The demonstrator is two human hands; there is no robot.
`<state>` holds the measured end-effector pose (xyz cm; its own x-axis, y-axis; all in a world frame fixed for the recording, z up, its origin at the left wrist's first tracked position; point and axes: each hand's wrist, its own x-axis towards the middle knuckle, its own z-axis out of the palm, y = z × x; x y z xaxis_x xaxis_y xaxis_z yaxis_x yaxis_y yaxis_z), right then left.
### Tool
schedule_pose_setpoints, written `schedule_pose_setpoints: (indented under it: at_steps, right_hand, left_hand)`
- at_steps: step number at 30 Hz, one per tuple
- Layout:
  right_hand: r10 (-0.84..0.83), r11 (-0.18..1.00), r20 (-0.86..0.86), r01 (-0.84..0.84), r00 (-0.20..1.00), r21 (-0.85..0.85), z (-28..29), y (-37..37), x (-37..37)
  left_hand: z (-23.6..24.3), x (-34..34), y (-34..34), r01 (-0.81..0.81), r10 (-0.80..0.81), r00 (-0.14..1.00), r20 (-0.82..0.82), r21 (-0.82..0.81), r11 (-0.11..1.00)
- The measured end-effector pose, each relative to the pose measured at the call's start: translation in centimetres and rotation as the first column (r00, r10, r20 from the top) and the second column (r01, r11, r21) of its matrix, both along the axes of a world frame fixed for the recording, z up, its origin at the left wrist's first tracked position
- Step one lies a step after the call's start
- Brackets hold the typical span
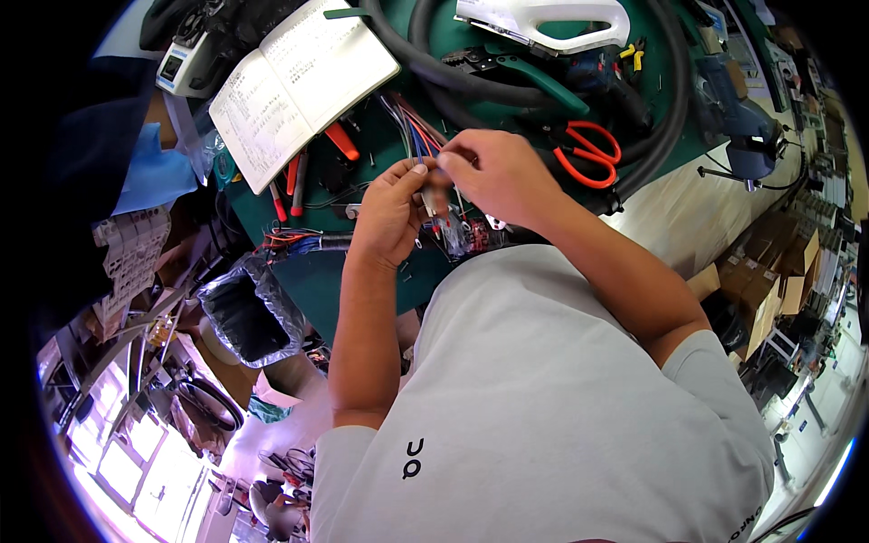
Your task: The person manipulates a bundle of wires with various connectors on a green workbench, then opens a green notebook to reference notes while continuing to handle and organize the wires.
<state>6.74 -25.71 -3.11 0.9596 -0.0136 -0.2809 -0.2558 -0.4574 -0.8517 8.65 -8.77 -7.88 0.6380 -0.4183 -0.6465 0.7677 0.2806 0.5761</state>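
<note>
My left hand [387, 213] and my right hand [498, 172] meet over the near edge of the green work mat. Thumb and fingers of the left are pinched on thin coloured wires [418, 138], which fan out beyond the hands in blue, red, orange and grey. Right beside it, the right hand's fingertips close on the same wires; its hold is partly blurred. Just below the hands lies a clear plastic piece [455, 237] with reddish parts next to it. More coloured wire ends [288, 239] come out of a black sleeved cable [335, 242] at the left.
An open notebook [303, 86] lies at the far left, with red-handled tools [341, 141] beside it. Red-handled scissors [593, 154], a green-handled crimping tool [534, 80], a white handheld device [552, 23] and thick black hose [674, 90] occupy the right. A lined bin [288, 312] stands below the table's left edge.
</note>
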Motion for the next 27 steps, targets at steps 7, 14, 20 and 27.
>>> schedule_pose_setpoints:
  at_steps: [7,14,20,27]
  right_hand:
    - [0.067,0.996,-0.292,-0.083,0.954,-0.044,-2.6,1.6,3.3]
    - [-0.127,0.934,-0.389,0.242,0.913,0.262,-6.4,2.1,3.0]
    - [-0.105,0.885,-0.494,0.308,0.863,0.349,-3.8,0.1,3.6]
    - [-0.012,0.905,-0.484,0.216,0.875,0.368,-3.1,-0.5,3.8]
  left_hand:
    - [-0.9,-0.7,0.5,0.002,-0.003,0.999,0.034,0.051,0.999]
    - [-0.2,-0.3,0.5,0.045,-0.054,0.995,0.079,0.113,0.993]
    - [-0.7,-0.3,1.9,-0.118,0.070,0.985,0.155,0.321,0.940]
    - [-0.8,0.1,-1.1,-0.037,-0.022,0.985,0.170,0.333,0.942]
